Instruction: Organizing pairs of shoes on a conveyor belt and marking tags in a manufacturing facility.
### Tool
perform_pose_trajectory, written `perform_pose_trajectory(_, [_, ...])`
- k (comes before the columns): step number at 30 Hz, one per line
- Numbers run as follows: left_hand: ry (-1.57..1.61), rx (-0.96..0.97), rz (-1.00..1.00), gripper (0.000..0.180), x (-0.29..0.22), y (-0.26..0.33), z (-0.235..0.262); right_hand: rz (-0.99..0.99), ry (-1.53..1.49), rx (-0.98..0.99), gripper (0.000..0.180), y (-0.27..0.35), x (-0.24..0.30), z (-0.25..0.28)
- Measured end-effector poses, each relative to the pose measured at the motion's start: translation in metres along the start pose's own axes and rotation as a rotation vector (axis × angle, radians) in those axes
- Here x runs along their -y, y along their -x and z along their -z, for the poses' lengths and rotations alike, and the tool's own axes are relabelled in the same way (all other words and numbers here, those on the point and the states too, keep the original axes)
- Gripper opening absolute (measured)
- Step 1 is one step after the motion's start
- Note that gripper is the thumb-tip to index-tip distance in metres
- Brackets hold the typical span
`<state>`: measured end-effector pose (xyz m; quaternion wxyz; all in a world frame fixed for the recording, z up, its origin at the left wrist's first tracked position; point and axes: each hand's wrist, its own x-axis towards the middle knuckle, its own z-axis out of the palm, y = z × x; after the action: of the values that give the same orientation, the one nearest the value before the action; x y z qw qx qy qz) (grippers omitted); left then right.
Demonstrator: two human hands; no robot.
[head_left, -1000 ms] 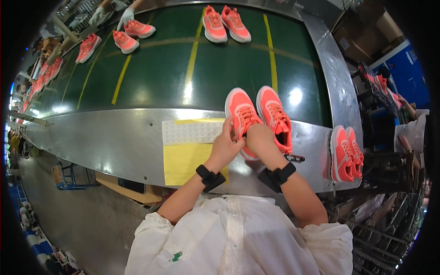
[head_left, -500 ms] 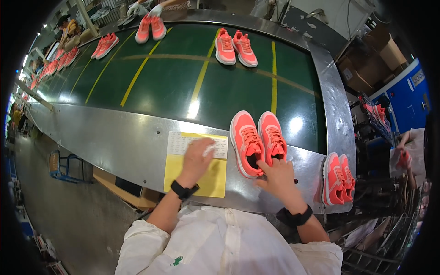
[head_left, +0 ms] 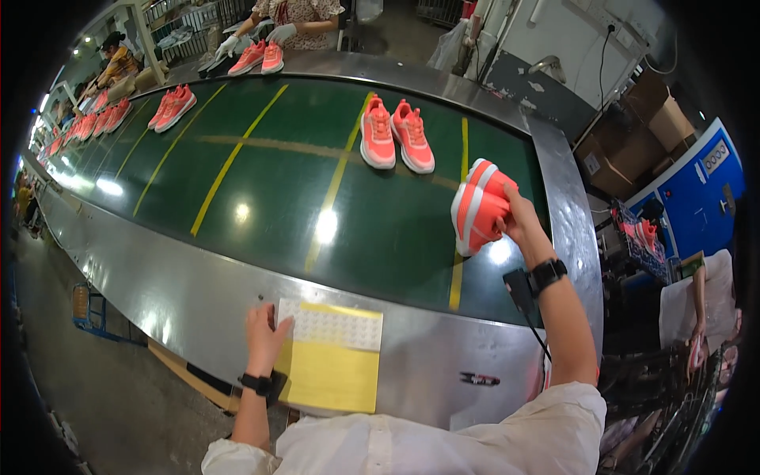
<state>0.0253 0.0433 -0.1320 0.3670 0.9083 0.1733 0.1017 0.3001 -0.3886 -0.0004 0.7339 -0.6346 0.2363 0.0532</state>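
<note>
My right hand [head_left: 518, 218] grips a pair of coral sneakers [head_left: 477, 214] with white soles, pressed together and tilted above the right end of the green conveyor belt [head_left: 277, 214]. Over the near metal ledge, my left hand [head_left: 265, 339] has its thumb apart from loosely bent fingers, and I see nothing in it. Beside it lies a yellow sheet [head_left: 332, 380] topped by a white sheet of small labels [head_left: 340, 326]. Another pair of coral sneakers [head_left: 394, 134] stands upright on the belt, farther off.
A small black and red tool [head_left: 480, 379] lies on the metal ledge [head_left: 427, 348]. Across the belt, a co-worker's gloved hands [head_left: 281, 33] are at another sneaker pair [head_left: 257, 58]. More pairs line the belt to the left. A person [head_left: 701, 309] is at the right near a blue cabinet [head_left: 701, 186].
My right hand has lifted the sneaker pair off the ledge and carried it forward over the belt. My left hand has moved left to the sheet's edge. The view has shifted.
</note>
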Motion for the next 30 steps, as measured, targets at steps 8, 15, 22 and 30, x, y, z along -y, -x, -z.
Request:
perform_pose_trajectory(8, [0.038, 0.136, 0.067, 0.036, -0.019, -0.008, -0.005, 0.237, -0.1, 0.038, 0.029, -0.155, 0.044, 0.002])
perform_pose_trajectory(15, [0.185, 0.068, 0.128, 0.032, -0.023, -0.015, -0.02, 0.14, 0.246, 0.279, 0.033, 0.002, -0.031, 0.032])
perform_pose_trajectory(22, [-0.002, 0.216, -0.068, 0.024, 0.004, -0.034, -0.022, 0.604, 0.979, -0.342, 0.019, 0.194, -0.086, 0.214])
perform_pose_trajectory(30, [0.555, 0.361, 0.104, 0.014, -0.011, -0.028, -0.02, 0.217, 1.191, -0.476, 0.05, 0.303, -0.147, 0.353])
